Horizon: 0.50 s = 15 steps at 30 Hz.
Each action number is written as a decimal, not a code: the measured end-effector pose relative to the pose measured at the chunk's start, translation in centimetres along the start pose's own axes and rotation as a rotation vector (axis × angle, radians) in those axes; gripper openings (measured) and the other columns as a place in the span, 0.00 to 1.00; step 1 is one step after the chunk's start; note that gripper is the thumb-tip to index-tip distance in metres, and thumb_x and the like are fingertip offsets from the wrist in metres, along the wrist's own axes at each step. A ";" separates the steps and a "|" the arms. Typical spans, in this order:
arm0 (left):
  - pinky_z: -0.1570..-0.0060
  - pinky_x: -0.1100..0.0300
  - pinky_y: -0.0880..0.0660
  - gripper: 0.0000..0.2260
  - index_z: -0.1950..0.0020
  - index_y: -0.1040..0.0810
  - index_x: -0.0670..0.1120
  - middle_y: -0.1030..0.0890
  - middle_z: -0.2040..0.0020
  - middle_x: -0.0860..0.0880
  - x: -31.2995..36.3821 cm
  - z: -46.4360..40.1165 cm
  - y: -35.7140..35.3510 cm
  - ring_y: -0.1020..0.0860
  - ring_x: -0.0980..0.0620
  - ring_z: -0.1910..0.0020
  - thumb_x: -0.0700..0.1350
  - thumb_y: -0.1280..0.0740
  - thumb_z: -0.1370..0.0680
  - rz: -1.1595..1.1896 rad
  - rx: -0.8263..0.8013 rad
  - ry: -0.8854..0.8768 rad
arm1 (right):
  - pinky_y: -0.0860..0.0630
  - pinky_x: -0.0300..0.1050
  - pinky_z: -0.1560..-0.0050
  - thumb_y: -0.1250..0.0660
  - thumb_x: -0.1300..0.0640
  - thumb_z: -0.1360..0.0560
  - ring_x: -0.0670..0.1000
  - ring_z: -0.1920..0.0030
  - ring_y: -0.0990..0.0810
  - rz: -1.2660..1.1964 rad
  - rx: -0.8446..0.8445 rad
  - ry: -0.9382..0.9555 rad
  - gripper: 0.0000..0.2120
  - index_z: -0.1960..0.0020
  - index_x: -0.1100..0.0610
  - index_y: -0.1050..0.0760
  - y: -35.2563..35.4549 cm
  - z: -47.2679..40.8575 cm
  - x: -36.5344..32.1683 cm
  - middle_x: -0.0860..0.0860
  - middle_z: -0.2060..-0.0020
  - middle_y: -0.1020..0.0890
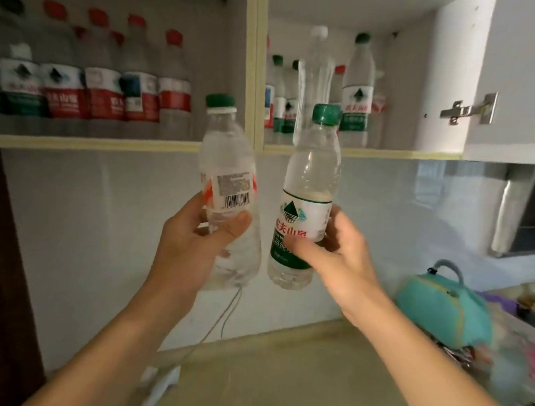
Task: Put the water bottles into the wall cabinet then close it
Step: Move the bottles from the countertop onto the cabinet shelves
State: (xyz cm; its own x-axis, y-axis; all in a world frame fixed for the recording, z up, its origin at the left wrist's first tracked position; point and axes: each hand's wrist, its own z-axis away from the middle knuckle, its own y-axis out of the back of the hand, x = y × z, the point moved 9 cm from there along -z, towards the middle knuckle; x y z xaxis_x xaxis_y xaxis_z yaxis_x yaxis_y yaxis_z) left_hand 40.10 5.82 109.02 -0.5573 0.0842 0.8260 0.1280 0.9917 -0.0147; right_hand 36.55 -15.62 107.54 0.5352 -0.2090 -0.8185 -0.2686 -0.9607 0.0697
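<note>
Arms raised, left hand [199, 239] and right hand [335, 256] each wrap fingers round a bottle below the open cabinet [254, 73].

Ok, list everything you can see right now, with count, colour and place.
Held bottles: two, clear with green caps; one in left hand, one in right, below the shelf.
Cabinet: one, white, open, two bays.
Stored bottles: many, red, green and white caps; left bay, right bay. Count unclear.
Hinge: one, metal, on right door.
Bag: one, teal, on counter right.
Counter: beige, below.
Cable: one, grey, hanging to counter.
Left hand: grips bottle.
Right hand: grips bottle.
</note>
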 end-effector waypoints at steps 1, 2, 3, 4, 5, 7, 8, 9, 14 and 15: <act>0.53 0.51 0.18 0.22 0.38 0.19 0.61 0.14 0.46 0.56 1.3 -1.0 -0.7 0.15 0.52 0.49 0.60 0.25 0.32 0.009 -0.003 -0.014 | 0.19 0.48 0.45 0.21 0.43 0.37 0.43 0.48 0.15 -0.016 0.009 0.025 0.23 0.44 0.35 0.22 1.0 -1.0 -1.4 0.42 0.49 0.13; 0.54 0.51 0.18 0.23 0.38 0.19 0.60 0.14 0.46 0.55 2.6 -2.1 -1.4 0.15 0.52 0.49 0.60 0.25 0.32 0.019 -0.003 -0.028 | 0.19 0.46 0.47 0.21 0.44 0.38 0.44 0.49 0.14 -0.032 0.021 0.046 0.22 0.44 0.37 0.21 2.1 -2.0 -2.6 0.43 0.50 0.13; 0.54 0.52 0.18 0.23 0.37 0.18 0.59 0.14 0.46 0.54 3.8 -3.1 -2.2 0.15 0.52 0.49 0.60 0.25 0.32 0.035 -0.006 -0.043 | 0.19 0.44 0.50 0.22 0.44 0.38 0.44 0.49 0.14 -0.046 0.033 0.065 0.22 0.45 0.39 0.20 3.2 -3.1 -3.9 0.44 0.50 0.12; 0.55 0.52 0.18 0.23 0.38 0.18 0.57 0.14 0.46 0.53 4.9 -4.2 -3.1 0.15 0.51 0.49 0.58 0.25 0.32 0.058 -0.011 -0.053 | 0.19 0.41 0.53 0.22 0.44 0.38 0.44 0.50 0.14 -0.056 0.045 0.086 0.22 0.45 0.41 0.19 4.3 -4.1 -5.1 0.45 0.50 0.12; 0.56 0.53 0.19 0.21 0.39 0.17 0.56 0.13 0.47 0.52 5.9 -5.2 -4.1 0.14 0.51 0.50 0.57 0.25 0.31 0.078 -0.018 -0.063 | 0.20 0.40 0.55 0.23 0.44 0.38 0.45 0.50 0.14 -0.064 0.056 0.107 0.22 0.45 0.42 0.19 5.5 -5.2 -6.3 0.46 0.50 0.12; 0.60 0.57 0.19 0.16 0.41 0.16 0.54 0.13 0.48 0.52 7.9 -7.2 -6.4 0.14 0.52 0.53 0.54 0.25 0.29 0.110 -0.040 -0.091 | 0.19 0.43 0.54 0.23 0.43 0.38 0.47 0.50 0.13 -0.066 0.092 0.145 0.21 0.45 0.42 0.18 8.3 -7.2 -8.3 0.47 0.51 0.12; 0.61 0.58 0.19 0.15 0.42 0.15 0.54 0.13 0.49 0.52 8.8 -8.2 -7.7 0.14 0.53 0.53 0.53 0.26 0.28 0.122 -0.057 -0.108 | 0.18 0.47 0.51 0.23 0.43 0.38 0.48 0.50 0.13 -0.056 0.119 0.164 0.21 0.46 0.43 0.18 9.9 -8.3 -9.2 0.47 0.51 0.12; 0.58 0.56 0.18 0.15 0.42 0.15 0.53 0.13 0.48 0.51 9.6 -9.1 -9.2 0.14 0.53 0.53 0.54 0.26 0.27 0.121 -0.076 -0.126 | 0.17 0.50 0.49 0.23 0.44 0.37 0.48 0.50 0.13 -0.038 0.143 0.182 0.20 0.46 0.44 0.18 11.6 -9.5 -9.9 0.47 0.52 0.12; 0.44 0.48 0.21 0.14 0.42 0.16 0.53 0.13 0.48 0.53 11.7 -14.0 -17.7 0.14 0.53 0.48 0.56 0.29 0.24 0.084 -0.153 -0.165 | 0.18 0.59 0.42 0.22 0.44 0.35 0.48 0.50 0.13 0.082 0.232 0.229 0.20 0.44 0.44 0.18 19.9 -16.0 -12.0 0.45 0.52 0.12; 0.43 0.48 0.21 0.13 0.42 0.16 0.54 0.13 0.48 0.54 11.8 -15.2 -19.7 0.14 0.53 0.48 0.56 0.29 0.23 0.068 -0.166 -0.167 | 0.18 0.58 0.42 0.23 0.42 0.38 0.47 0.50 0.13 0.117 0.247 0.226 0.22 0.44 0.43 0.19 21.4 -17.3 -12.0 0.44 0.52 0.12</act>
State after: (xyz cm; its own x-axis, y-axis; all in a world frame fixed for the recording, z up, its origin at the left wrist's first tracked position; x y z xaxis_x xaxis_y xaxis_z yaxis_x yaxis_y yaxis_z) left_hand 43.42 -14.19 127.64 -0.6690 0.1790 0.7214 0.2951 0.9548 0.0368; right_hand 38.28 -36.80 128.69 0.6454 -0.3765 -0.6646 -0.5092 -0.8606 -0.0069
